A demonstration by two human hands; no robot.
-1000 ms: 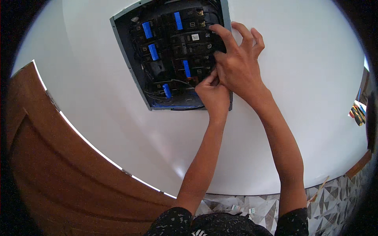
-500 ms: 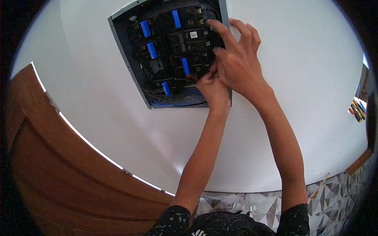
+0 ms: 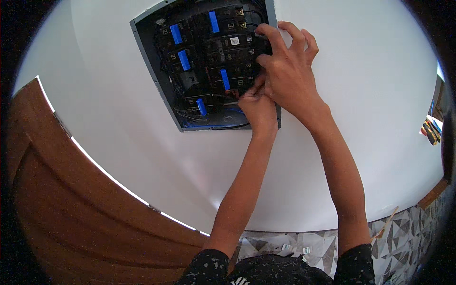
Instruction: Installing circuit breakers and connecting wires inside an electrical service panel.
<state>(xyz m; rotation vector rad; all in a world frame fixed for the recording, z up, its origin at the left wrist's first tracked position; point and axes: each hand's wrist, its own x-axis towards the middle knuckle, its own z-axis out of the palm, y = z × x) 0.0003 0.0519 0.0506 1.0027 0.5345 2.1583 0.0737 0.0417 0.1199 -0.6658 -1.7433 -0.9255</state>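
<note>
A grey metal breaker panel (image 3: 156, 80) is set in the white wall, with two columns of black circuit breakers (image 3: 228, 54) inside. Several breakers have blue switch handles (image 3: 214, 22). Low on the panel's right side, my left hand (image 3: 260, 110) reaches in with its fingers drawn together; what they pinch, if anything, is hidden. Just above it, my right hand (image 3: 290, 71) hangs over the panel's right edge. Its bent fingers are spread, with the index finger and thumb apart beside the breaker terminals. Black wires (image 3: 190, 116) run along the panel's bottom.
To the left, a brown wooden door (image 3: 95, 204) stands beside the white wall (image 3: 142, 156). Hand tools with yellow, red and black handles (image 3: 431, 131) are at the far right. Below lies a patterned grey floor (image 3: 327, 249) with small white pieces (image 3: 306, 250) on it.
My right index finger has drawn back slightly to the right, away from the upper terminals. My left hand stays at nearly the same spot, its fingers shifted a little.
</note>
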